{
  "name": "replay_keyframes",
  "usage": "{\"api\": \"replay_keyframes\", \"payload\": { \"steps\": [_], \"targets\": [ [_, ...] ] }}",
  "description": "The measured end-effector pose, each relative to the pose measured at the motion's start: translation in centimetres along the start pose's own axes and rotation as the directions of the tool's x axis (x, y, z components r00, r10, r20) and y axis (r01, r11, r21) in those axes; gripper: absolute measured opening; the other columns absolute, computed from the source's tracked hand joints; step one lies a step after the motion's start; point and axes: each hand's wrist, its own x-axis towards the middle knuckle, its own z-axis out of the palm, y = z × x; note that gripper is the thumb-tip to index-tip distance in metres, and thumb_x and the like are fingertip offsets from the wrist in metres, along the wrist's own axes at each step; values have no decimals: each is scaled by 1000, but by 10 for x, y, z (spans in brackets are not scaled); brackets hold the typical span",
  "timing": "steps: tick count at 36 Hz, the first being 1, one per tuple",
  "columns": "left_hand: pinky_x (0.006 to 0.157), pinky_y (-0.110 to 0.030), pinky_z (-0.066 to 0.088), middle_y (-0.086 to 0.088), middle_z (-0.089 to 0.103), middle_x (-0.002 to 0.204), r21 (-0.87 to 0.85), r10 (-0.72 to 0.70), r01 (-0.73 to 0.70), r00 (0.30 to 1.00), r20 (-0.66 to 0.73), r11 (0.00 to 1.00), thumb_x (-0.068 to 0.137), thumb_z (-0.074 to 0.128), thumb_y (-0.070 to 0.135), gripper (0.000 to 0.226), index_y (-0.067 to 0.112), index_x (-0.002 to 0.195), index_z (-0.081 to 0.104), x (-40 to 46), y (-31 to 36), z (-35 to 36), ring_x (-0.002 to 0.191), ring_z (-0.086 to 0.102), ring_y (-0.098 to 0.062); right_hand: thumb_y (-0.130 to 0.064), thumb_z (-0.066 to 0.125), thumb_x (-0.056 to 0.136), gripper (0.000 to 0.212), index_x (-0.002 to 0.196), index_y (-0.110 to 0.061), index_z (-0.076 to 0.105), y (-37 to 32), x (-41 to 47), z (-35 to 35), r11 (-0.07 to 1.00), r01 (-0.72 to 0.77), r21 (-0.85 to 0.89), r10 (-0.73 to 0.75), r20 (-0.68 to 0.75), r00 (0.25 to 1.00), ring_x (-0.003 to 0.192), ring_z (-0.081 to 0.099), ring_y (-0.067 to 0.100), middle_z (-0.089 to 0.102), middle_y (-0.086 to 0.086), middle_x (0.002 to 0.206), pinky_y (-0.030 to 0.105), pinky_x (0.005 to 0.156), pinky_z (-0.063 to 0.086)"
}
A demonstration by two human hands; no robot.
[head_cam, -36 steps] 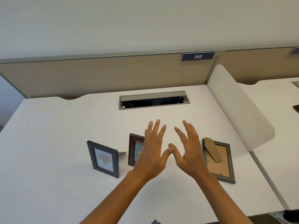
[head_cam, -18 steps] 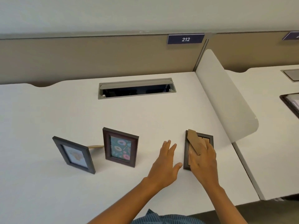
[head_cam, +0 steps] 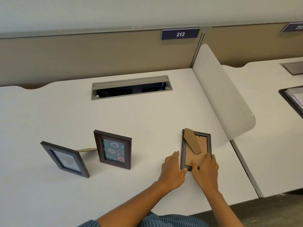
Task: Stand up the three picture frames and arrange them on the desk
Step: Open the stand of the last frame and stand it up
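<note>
Picture frames: in the head view, two stand upright on the tabletop (head_cam: 147, 120), a black frame (head_cam: 65, 158) at left and a brown frame (head_cam: 114, 149) beside it. A third frame (head_cam: 196, 149) lies face down at right, its cardboard easel (head_cam: 192, 141) showing. The right hand (head_cam: 205, 169) grips its near end; the left hand (head_cam: 172, 169), fingers straight, touches its near corner. Raising this last frame looks the step in hand; next, it needs lifting, the easel swung out.

Near the worktop's far edge we see an open cable tray (head_cam: 131, 87). Behind it a tan partition (head_cam: 82, 56) carries a blue 212 sign (head_cam: 180, 34); a white divider (head_cam: 224, 95) lines the right edge.
</note>
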Motion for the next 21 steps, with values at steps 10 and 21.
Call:
{"api": "replay_keyframes", "payload": {
  "steps": [10,21],
  "targets": [
    [123,-33,28,3,30,163,-217,-73,63,997,-36,974,99,64,24,78,25,162,18,-8,16,12,152,27,-19,-23,69,100,67,160,-8,42,-14,-2,-9,958,-111,265,114,5,993,147,42,42,49,19,159,61,118,43],
    [82,-1,43,5,33,145,-424,-125,84,990,-70,902,86,66,-4,81,32,151,34,-21,14,4,131,44,-12,-9,71,98,57,152,-12,51,-14,-15,-23,838,-128,531,122,45,991,119,49,24,43,10,153,40,95,49]
  ]
}}
